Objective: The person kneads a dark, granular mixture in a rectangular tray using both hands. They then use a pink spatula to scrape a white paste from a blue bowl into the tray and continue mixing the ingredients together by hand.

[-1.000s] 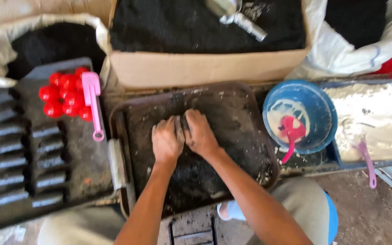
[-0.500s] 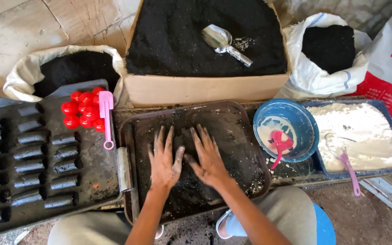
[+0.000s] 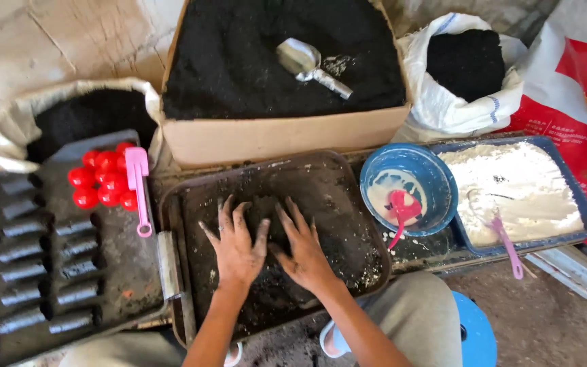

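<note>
Here both hands (image 3: 270, 245) flat on black mix in brown tray (image 3: 348, 170).

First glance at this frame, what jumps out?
Both hands, left hand and right hand, are pressed flat with spread fingers on a black mound in the dark tray at centre. Behind it a cardboard box is heaped with black powder, a metal scoop lying on top. Bright red caps sit left; a blue bowl right.

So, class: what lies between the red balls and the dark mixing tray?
In the head view, a pink scoop lies between the red balls and the dark tray, where both hands press black mix.
</note>
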